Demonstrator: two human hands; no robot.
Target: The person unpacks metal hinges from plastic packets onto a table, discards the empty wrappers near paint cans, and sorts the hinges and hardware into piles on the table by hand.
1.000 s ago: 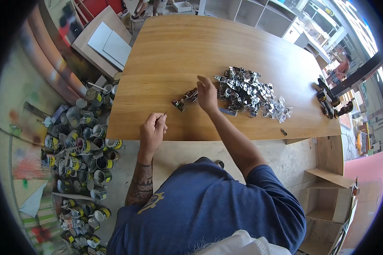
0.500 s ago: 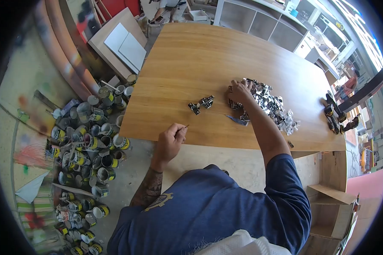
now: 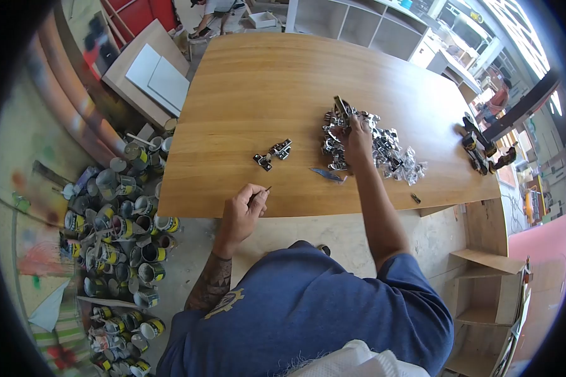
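Observation:
My left hand (image 3: 244,210) is closed in a pinch near the table's front edge, with a small thin dark piece (image 3: 268,189) poking out of its fingertips; its kind is too small to make out. Reaching forward, my right hand (image 3: 360,141) grips a shiny metal cabinet hinge (image 3: 341,105) that tilts up over the heap of hinges (image 3: 383,143). Its fingers are partly hidden among the metal. Between my hands lies a loose group of hinges (image 3: 273,154) on the wooden table (image 3: 245,94). A bluish plastic strip (image 3: 326,173) rests at the heap's near side.
Clear plastic wrapping (image 3: 412,168) lies at the heap's right, a small metal piece (image 3: 416,198) near the front edge. Power tools (image 3: 478,147) stand at the table's right end. Several paint cans (image 3: 149,271) crowd the floor at left. Another person (image 3: 215,7) is beyond the table.
The view has shifted, so the table appears farther left. My right hand has raised a hinge at the heap's far side. My left hand keeps its pinch.

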